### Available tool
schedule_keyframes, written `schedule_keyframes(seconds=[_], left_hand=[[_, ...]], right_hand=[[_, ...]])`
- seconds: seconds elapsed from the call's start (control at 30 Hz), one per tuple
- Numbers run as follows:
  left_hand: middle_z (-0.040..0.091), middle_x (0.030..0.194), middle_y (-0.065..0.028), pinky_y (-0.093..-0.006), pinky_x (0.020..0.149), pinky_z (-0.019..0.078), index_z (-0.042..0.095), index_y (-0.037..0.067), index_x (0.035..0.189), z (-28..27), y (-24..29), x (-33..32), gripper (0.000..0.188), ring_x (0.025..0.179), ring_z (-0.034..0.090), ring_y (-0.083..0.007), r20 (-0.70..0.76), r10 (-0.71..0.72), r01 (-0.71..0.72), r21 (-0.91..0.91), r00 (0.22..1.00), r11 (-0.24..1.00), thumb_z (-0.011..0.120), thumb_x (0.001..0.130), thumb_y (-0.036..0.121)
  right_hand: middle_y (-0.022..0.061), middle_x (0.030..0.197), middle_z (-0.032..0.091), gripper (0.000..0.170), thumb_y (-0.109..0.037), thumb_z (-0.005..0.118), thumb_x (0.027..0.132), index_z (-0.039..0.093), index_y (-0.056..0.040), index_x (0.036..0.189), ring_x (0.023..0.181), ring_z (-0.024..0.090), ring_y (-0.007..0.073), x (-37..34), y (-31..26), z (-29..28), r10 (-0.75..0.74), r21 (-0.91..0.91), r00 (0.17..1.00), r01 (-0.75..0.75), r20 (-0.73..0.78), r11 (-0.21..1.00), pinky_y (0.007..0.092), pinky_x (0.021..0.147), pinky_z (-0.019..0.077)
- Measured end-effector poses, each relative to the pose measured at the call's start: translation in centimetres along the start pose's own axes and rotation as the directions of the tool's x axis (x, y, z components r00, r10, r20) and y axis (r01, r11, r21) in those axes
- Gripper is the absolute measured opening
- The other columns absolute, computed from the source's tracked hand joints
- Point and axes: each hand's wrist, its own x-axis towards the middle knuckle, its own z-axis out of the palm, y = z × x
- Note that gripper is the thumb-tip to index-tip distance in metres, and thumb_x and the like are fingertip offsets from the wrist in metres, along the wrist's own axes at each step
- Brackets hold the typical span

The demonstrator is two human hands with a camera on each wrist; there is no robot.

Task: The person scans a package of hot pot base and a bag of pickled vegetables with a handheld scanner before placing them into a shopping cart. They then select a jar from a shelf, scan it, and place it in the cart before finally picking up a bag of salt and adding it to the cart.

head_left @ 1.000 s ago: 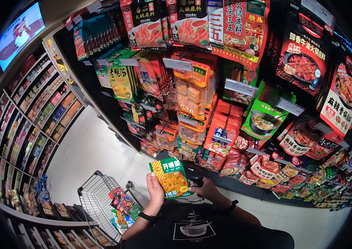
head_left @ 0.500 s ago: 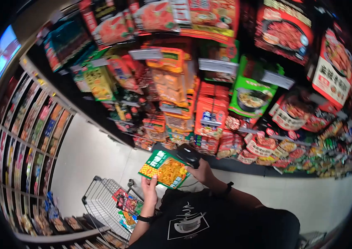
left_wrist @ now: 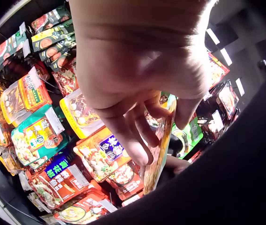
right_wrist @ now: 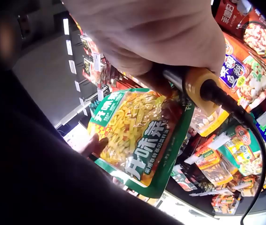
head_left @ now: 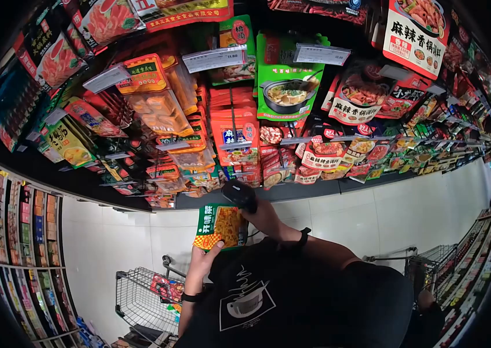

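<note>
A green and yellow food packet is in front of the torso in the head view. My left hand pinches its lower left corner, thumb on the printed face. My right hand grips a black handheld device just beyond the packet's right edge. In the left wrist view the packet shows edge-on between the fingers and thumb of the left hand. The right wrist view shows the packet's front beside the right hand, with a cable running from the device's yellowish end.
Hanging packets with price tags fill the rack ahead. A wire shopping cart holding packets stands at the lower left. Another cart is at the right, near more shelves. Shelves also line the left side.
The head view has swung rightward and down, bringing the right-hand cart into fuller view. The packet has turned in my left hand, its printing now running sideways. Both hands keep their holds.
</note>
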Motion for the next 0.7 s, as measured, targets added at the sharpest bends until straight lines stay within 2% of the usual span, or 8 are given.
schedule_keyframes(seconds=[0.03, 0.07, 0.17, 0.3, 0.43, 0.5, 0.63, 0.7], left_hand=[[0.073, 0.121, -0.0045, -0.0317, 0.097, 0.0541, 0.064, -0.002, 0.132, 0.0, 0.1, 0.3, 0.035, 0.109, 0.067, -0.0135, 0.042, 0.003, -0.004, 0.036, 0.999, 0.999, 0.076, 0.101, 0.008], [0.074, 0.119, -0.0052, -0.0321, 0.097, 0.054, 0.066, -0.002, 0.131, -0.3, 0.4, 0.5, 0.036, 0.109, 0.067, -0.0149, 0.119, -0.045, 0.03, 0.124, 0.992, 0.992, 0.078, 0.099, 0.011], [0.075, 0.116, -0.0068, -0.0328, 0.095, 0.0543, 0.066, -0.001, 0.129, -0.5, 1.7, 1.3, 0.038, 0.107, 0.068, -0.0158, 0.308, -0.073, -0.025, 0.303, 0.949, 0.953, 0.081, 0.097, 0.014], [0.075, 0.116, -0.0076, -0.0341, 0.094, 0.0548, 0.066, 0.001, 0.13, -1.1, 2.3, 1.9, 0.045, 0.106, 0.069, -0.0173, 0.411, -0.204, 0.023, 0.405, 0.889, 0.914, 0.084, 0.096, 0.023], [0.074, 0.121, -0.0075, -0.0344, 0.097, 0.0551, 0.066, 0.002, 0.132, -3.3, 1.7, 3.4, 0.05, 0.111, 0.069, -0.0175, 0.424, -0.236, 0.102, 0.316, 0.874, 0.943, 0.086, 0.095, 0.028], [0.074, 0.124, -0.0075, -0.0344, 0.098, 0.055, 0.066, 0.002, 0.133, -4.1, 2.5, 4.1, 0.052, 0.113, 0.069, -0.018, 0.392, -0.306, 0.186, 0.316, 0.867, 0.93, 0.086, 0.095, 0.03], [0.073, 0.127, -0.0103, -0.0348, 0.099, 0.0547, 0.064, 0.001, 0.136, -5.7, 1.5, 5.8, 0.05, 0.115, 0.068, -0.0187, 0.314, -0.386, 0.28, 0.332, 0.868, 0.9, 0.077, 0.102, 0.035], [0.07, 0.122, -0.0065, -0.0346, 0.098, 0.0537, 0.064, 0.003, 0.133, -6.9, 1.4, 6.0, 0.04, 0.112, 0.065, -0.0169, 0.299, -0.367, 0.285, 0.284, 0.881, 0.915, 0.07, 0.108, 0.033]], right_hand=[[0.0198, 0.099, 0.077, 0.044, -0.021, 0.078, 0.091, 0.066, -0.0055, 0.131, 0.096, 0.078, 0.0366, -0.1, 0.1, 0.0, -0.047, -0.038, 0.998, 0.046, -0.031, 0.998, 0.0444, 0.082, 0.0587], [0.021, 0.102, 0.077, 0.044, -0.022, 0.079, 0.092, 0.067, -0.0067, 0.131, 0.1, 0.077, 0.0394, -0.1, 0.1, -0.2, 0.028, -0.061, 1.0, -0.028, -0.001, 0.998, 0.0454, 0.084, 0.0585], [0.0198, 0.099, 0.077, 0.036, -0.018, 0.079, 0.093, 0.069, -0.0005, 0.123, 0.095, 0.077, 0.0285, 0.2, 0.5, 0.7, 0.013, -0.13, 0.998, -0.021, -0.06, 0.991, 0.0412, 0.082, 0.0569], [0.0232, 0.11, 0.077, 0.046, -0.023, 0.081, 0.091, 0.067, -0.0068, 0.132, 0.11, 0.072, 0.045, 0.7, -0.6, 1.6, 0.058, -0.175, 0.998, -0.061, -0.023, 0.983, 0.0486, 0.089, 0.057], [0.0255, 0.11, 0.076, 0.045, -0.015, 0.078, 0.09, 0.067, -0.0057, 0.132, 0.11, 0.072, 0.0453, 0.8, -1.5, 2.2, 0.068, -0.146, 0.996, -0.077, -0.063, 0.986, 0.0471, 0.087, 0.0569], [0.0252, 0.103, 0.076, 0.042, -0.012, 0.075, 0.089, 0.067, -0.0045, 0.13, 0.102, 0.074, 0.0432, 1.0, -1.6, 2.3, 0.148, -0.201, 0.984, -0.165, -0.099, 0.965, 0.0452, 0.086, 0.0568], [0.0217, 0.093, 0.074, 0.04, -0.012, 0.074, 0.089, 0.066, -0.0033, 0.128, 0.089, 0.074, 0.0377, 1.0, -2.8, 2.8, 0.171, -0.202, 0.974, -0.199, -0.148, 0.959, 0.0439, 0.082, 0.0561], [0.0212, 0.092, 0.074, 0.04, -0.012, 0.074, 0.089, 0.066, -0.0025, 0.127, 0.087, 0.074, 0.036, 1.0, -3.2, 3.7, 0.14, -0.191, 0.976, -0.172, -0.169, 0.966, 0.0438, 0.082, 0.056]])
